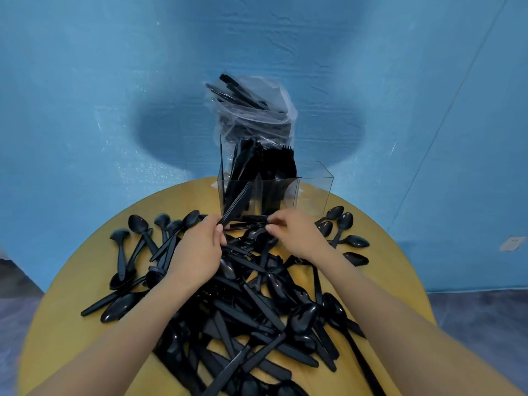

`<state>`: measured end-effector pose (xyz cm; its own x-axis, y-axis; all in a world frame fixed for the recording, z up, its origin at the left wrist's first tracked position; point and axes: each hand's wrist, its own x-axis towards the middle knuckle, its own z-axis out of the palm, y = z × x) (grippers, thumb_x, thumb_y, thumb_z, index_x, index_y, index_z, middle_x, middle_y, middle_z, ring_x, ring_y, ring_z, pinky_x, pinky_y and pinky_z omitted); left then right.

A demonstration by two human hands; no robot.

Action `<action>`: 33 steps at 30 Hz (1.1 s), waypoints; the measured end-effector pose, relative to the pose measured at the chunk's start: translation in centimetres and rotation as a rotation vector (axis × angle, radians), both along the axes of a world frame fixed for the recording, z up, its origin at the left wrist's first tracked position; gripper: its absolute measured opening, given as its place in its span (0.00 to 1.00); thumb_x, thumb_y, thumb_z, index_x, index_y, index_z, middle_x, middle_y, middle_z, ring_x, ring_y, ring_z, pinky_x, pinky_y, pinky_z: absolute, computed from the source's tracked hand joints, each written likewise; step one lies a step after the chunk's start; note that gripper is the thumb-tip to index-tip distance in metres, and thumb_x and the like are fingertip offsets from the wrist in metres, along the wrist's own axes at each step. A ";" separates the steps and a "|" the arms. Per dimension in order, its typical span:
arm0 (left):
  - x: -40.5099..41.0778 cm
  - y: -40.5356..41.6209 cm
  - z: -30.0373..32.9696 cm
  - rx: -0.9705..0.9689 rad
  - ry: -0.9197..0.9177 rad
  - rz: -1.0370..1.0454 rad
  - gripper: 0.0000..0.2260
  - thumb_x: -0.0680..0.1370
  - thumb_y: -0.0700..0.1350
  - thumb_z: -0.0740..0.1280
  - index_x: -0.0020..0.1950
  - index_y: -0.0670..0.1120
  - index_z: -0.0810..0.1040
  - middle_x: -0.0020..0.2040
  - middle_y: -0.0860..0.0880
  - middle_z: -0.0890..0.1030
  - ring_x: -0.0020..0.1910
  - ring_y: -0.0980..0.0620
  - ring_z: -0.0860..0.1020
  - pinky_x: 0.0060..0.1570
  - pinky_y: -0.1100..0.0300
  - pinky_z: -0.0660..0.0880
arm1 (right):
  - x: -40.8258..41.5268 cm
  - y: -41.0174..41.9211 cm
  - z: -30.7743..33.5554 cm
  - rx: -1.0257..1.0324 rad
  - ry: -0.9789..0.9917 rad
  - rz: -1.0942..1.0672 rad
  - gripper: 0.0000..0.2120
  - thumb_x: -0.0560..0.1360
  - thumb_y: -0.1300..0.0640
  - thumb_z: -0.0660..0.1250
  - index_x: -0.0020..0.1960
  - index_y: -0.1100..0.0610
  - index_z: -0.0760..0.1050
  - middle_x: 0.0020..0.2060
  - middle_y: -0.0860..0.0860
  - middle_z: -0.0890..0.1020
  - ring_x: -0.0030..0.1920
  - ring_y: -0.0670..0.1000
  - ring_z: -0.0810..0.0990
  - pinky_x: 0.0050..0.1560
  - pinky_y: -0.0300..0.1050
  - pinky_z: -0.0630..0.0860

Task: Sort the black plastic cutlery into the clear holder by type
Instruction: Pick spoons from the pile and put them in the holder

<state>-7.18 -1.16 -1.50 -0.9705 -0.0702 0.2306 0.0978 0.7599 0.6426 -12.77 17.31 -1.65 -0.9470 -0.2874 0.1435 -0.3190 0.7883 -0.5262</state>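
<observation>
Big pile of black plastic cutlery (257, 318) spread on round yellow tabletop (71, 310); left hand (197, 250) grip clamped on bunch of black plastic knives (235, 205); right hand (294, 234) pinching piece from pile; clear plastic holder (314, 192) just behind, part filled.

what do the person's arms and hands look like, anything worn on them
Both arms are bare from the bottom edge of the head view up to the wrists: no sleeve shows. The left hand and the right hand carry no gloves, and no rings, watch or bracelet can be seen. The fingernails look short and plain, as far as the blur allows. No marks or tattoos are visible on either forearm.
</observation>
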 end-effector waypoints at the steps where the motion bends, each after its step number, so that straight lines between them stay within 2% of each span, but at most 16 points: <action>1: 0.1 -0.3 -0.1 -0.003 0.002 0.015 0.10 0.83 0.44 0.52 0.51 0.47 0.72 0.38 0.53 0.76 0.34 0.52 0.74 0.37 0.56 0.70 | 0.1 -0.5 0.0 0.008 -0.019 0.042 0.15 0.78 0.53 0.63 0.62 0.58 0.76 0.59 0.52 0.78 0.59 0.52 0.76 0.60 0.45 0.71; 5: 0.4 -0.9 -0.4 -0.032 0.002 0.019 0.09 0.83 0.43 0.52 0.48 0.49 0.70 0.38 0.54 0.76 0.34 0.54 0.74 0.33 0.59 0.68 | 0.3 -1.2 -0.3 0.057 -0.065 0.079 0.14 0.76 0.55 0.68 0.60 0.56 0.77 0.58 0.52 0.76 0.58 0.52 0.75 0.59 0.43 0.71; 8: 0.6 -1.0 -0.6 -0.027 -0.017 0.011 0.10 0.83 0.44 0.52 0.48 0.47 0.71 0.38 0.53 0.76 0.35 0.52 0.75 0.38 0.55 0.72 | 0.4 -0.4 -0.2 -0.002 -0.070 0.005 0.10 0.75 0.62 0.67 0.57 0.57 0.79 0.50 0.50 0.78 0.48 0.46 0.75 0.50 0.34 0.70; 11: 0.6 -1.2 -0.8 -0.024 -0.024 0.013 0.11 0.83 0.44 0.51 0.48 0.46 0.72 0.39 0.52 0.77 0.35 0.53 0.74 0.35 0.58 0.69 | 0.6 1.3 -0.2 -0.002 -0.083 -0.073 0.08 0.77 0.65 0.64 0.52 0.58 0.80 0.44 0.49 0.79 0.42 0.45 0.74 0.42 0.32 0.69; 15: 0.5 -1.2 -0.9 -0.016 -0.022 0.007 0.11 0.83 0.44 0.51 0.49 0.47 0.72 0.39 0.53 0.77 0.34 0.54 0.74 0.33 0.61 0.67 | 0.2 1.5 -0.1 0.016 -0.063 -0.126 0.08 0.77 0.62 0.64 0.53 0.58 0.80 0.46 0.50 0.79 0.47 0.47 0.76 0.47 0.36 0.69; 20: 0.5 -1.5 -0.9 0.006 -0.035 0.009 0.11 0.83 0.44 0.51 0.50 0.47 0.72 0.39 0.53 0.77 0.35 0.52 0.75 0.36 0.57 0.70 | 0.0 -0.8 -0.5 0.017 -0.122 -0.047 0.16 0.77 0.57 0.66 0.64 0.55 0.75 0.59 0.52 0.79 0.60 0.51 0.76 0.60 0.44 0.71; 22: 0.5 -1.6 -1.0 0.004 -0.039 0.009 0.10 0.83 0.44 0.51 0.50 0.48 0.72 0.39 0.53 0.76 0.36 0.52 0.75 0.36 0.57 0.70 | 0.1 -0.8 -0.8 0.077 -0.113 -0.059 0.17 0.77 0.58 0.66 0.65 0.54 0.74 0.59 0.52 0.78 0.60 0.53 0.76 0.60 0.45 0.71; 25: 0.5 -1.5 -1.1 -0.017 -0.038 0.007 0.10 0.83 0.44 0.51 0.49 0.48 0.71 0.38 0.53 0.76 0.34 0.55 0.73 0.32 0.62 0.67 | 0.5 0.3 -0.6 0.104 0.016 -0.176 0.17 0.77 0.61 0.64 0.65 0.55 0.73 0.59 0.52 0.75 0.59 0.53 0.75 0.60 0.48 0.73; 27: 0.5 -1.3 -1.1 -0.027 -0.033 0.006 0.10 0.83 0.44 0.51 0.48 0.47 0.71 0.38 0.53 0.76 0.34 0.55 0.73 0.31 0.63 0.66 | 1.0 1.2 -0.2 0.054 0.044 -0.192 0.13 0.77 0.61 0.64 0.61 0.56 0.75 0.55 0.51 0.77 0.54 0.51 0.77 0.57 0.45 0.74; 30: 0.5 -1.0 -0.9 -0.033 -0.023 -0.006 0.10 0.83 0.44 0.51 0.48 0.47 0.71 0.39 0.53 0.76 0.34 0.55 0.73 0.32 0.61 0.67 | 2.4 2.3 0.5 0.031 0.005 -0.119 0.04 0.76 0.60 0.66 0.49 0.54 0.78 0.42 0.46 0.78 0.44 0.45 0.76 0.44 0.35 0.72; 33: 0.9 -0.6 -0.6 -0.037 -0.011 -0.023 0.10 0.83 0.44 0.51 0.48 0.47 0.71 0.39 0.52 0.76 0.33 0.55 0.73 0.33 0.59 0.68 | 3.9 3.0 0.7 0.103 -0.098 -0.055 0.04 0.75 0.56 0.68 0.42 0.54 0.77 0.36 0.46 0.78 0.39 0.45 0.76 0.39 0.36 0.71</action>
<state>-6.29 -1.73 -2.13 -0.9743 -0.0400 0.2218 0.1081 0.7807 0.6155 -8.86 20.30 -0.94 -0.9698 -0.2429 0.0217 -0.2245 0.8545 -0.4684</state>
